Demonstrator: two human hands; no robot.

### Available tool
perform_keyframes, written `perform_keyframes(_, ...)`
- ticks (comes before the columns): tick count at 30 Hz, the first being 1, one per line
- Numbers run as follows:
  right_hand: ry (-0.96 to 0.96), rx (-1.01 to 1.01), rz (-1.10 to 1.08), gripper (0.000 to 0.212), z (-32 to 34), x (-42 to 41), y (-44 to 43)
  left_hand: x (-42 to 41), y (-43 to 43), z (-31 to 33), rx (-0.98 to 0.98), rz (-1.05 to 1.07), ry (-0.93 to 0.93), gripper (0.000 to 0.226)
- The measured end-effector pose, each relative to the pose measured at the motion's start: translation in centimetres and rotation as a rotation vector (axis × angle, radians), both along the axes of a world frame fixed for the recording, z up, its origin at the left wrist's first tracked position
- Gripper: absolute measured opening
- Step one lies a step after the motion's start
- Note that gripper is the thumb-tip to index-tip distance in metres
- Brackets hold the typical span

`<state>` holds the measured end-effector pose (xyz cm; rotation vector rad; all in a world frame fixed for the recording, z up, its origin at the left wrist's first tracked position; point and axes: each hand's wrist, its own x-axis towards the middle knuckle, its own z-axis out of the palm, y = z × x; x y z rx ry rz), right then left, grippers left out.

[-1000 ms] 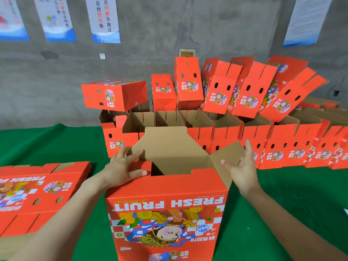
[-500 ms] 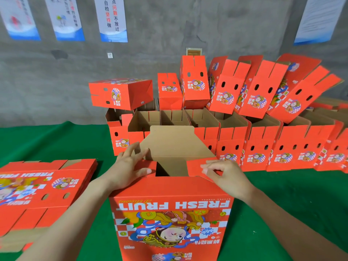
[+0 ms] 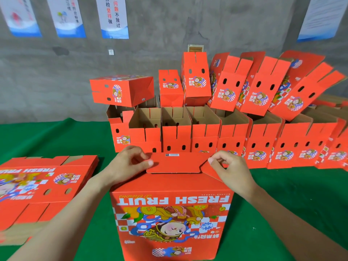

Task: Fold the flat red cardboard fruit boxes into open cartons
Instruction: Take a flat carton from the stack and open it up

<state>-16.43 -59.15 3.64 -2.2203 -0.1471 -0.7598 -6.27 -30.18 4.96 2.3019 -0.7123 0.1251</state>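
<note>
- Head view: a red box (image 3: pixel 171 213) (printed "FRESH FRUIT") is being held upright on the green cloth (image 3: pixel 301 204).
- Its top flap (image 3: pixel 175 163) is being pinched at the left edge by the left hand (image 3: pixel 126 164).
- At the box's right, a side flap (image 3: pixel 208 171) is being pinched by the right hand (image 3: pixel 231 170).
- Flat boxes (image 3: pixel 43 181) are being stored in a stack left of the box, and folded cartons (image 3: pixel 235 140) are being stored behind it.
</note>
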Motion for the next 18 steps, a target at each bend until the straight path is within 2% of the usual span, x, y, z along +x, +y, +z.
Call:
perform_keyframes(2,0.082,-0.089,-0.013,0.006,0.5,0.8,0.0,0.2,-0.1,0.1,0.079,0.005,0.066,0.030)
perform_keyframes(5,0.435,-0.166,0.010,0.049,1.3,2.2,0.0,0.6,-0.4,0.8,0.169,0.052,0.131,0.045)
perform_keyframes(7,0.584,-0.155,0.032,0.066,1.8,3.2,0.2,0.8,-0.8,1.2,0.240,0.080,0.157,0.070)
perform_keyframes(8,0.614,-0.164,0.025,0.070,1.8,3.6,0.3,0.9,-1.1,1.4,0.280,0.095,0.166,0.082)
perform_keyframes(10,0.643,-0.214,-0.006,0.074,1.8,4.2,0.4,0.8,-1.5,1.4,0.374,0.124,0.160,0.090)
perform_keyframes(13,0.647,-0.247,-0.035,0.073,1.3,4.5,0.6,0.7,-2.0,1.4,0.473,0.145,0.126,0.084)
perform_keyframes(18,0.615,-0.356,-0.082,0.070,1.0,4.2,1.0,0.4,-2.3,1.2,0.479,0.171,0.095,0.077)
